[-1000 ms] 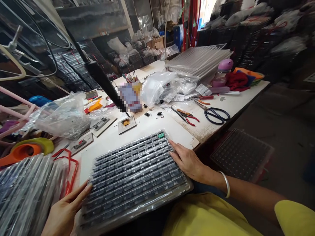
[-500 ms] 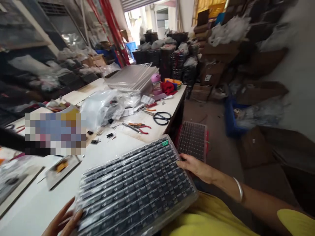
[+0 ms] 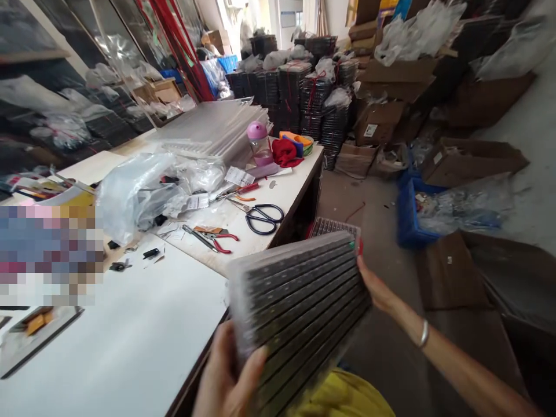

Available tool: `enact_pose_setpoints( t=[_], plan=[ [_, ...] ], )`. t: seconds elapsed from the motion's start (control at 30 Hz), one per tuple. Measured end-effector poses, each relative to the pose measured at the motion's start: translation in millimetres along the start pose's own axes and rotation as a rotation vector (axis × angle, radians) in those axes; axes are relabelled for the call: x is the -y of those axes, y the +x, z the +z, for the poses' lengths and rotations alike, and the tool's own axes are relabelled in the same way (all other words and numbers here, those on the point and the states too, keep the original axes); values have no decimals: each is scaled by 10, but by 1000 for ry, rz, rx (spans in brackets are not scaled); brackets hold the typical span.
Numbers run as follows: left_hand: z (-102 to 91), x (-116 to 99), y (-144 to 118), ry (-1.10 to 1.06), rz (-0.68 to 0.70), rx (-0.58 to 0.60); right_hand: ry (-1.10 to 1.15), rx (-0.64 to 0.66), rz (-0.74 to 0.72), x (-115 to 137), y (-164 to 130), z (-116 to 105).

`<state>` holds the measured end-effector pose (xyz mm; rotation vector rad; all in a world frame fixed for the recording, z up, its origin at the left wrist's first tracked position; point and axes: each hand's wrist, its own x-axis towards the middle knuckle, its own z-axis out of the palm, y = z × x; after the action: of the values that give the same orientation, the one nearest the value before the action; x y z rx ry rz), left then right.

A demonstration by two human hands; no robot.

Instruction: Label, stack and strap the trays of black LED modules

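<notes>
both hands clamp one tray of dark components (image 3: pixel 304 295), wrapped in clear film, held clear of the white table (image 3: pixel 130 341) and tipped up past its right edge, above the yellow clothing at the bottom of the view. going left to right: a small board with an orange part (image 3: pixel 35 324) lies at the table's near left corner, beside a blurred patch. further in, a heap of clear plastic bags (image 3: pixel 139 191) sits on the table, with loose little black parts (image 3: pixel 150 253) just in front of it. red-handled pliers (image 3: pixel 212 236) lie near black-handled scissors (image 3: pixel 260 219), and behind them stand a stack of pale trays (image 3: pixel 212 130) and a pink-lidded bottle (image 3: pixel 258 142). left hand (image 3: pixel 228 379) grips the tray's near lower corner, thumb over the front face. right hand (image 3: pixel 377 286) closes on the tray's far right edge, a silver bangle (image 3: pixel 423 334) on that wrist. beyond it, on the floor, a blue crate (image 3: pixel 410 217) and brown cardboard boxes (image 3: pixel 469 159) sit well apart from the table.
</notes>
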<state>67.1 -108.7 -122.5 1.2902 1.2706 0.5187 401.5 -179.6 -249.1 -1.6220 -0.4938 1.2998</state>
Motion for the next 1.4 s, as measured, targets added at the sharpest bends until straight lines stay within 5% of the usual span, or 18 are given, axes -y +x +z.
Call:
enact_pose_setpoints(
  t=[0.13, 0.23, 0.37, 0.5, 0.63, 0.77, 0.93, 1.03, 1.2, 1.4],
  plan=[
    [899, 357, 526, -345, -42, 312, -410, -193, -85, 127, 467, -1057],
    [1450, 872, 833, -569, -317, 404, -587, -184, -108, 345, 921, -1494],
    [2022, 1400, 1117, -720, -561, 369, -850, -93, -117, 568, 1732, -1524],
    [2349, 1565, 1397, -755, -624, 269, -1055, -5, -132, 562, 2487, -1299],
    [2447, 1592, 1628, -730, -643, 206, -1178, 44, -166, 431, 2886, -1154],
    [2348, 1600, 1734, -658, -664, 221, -1208, 66, -155, 394, 2978, -1166],
    [1947, 1614, 1977, -459, -654, 113, -1094, -22, -50, 440, 2797, -1397],
    [1808, 1612, 2176, -397, -530, 162, -963, -87, 11, 394, 2563, -1574],
    [1876, 1611, 2232, -398, -387, 253, -743, -155, 56, 275, 2321, -1656],
    [1910, 1672, 2199, -379, -392, 224, -659, -152, 118, 264, 2318, -1651]
  ],
)
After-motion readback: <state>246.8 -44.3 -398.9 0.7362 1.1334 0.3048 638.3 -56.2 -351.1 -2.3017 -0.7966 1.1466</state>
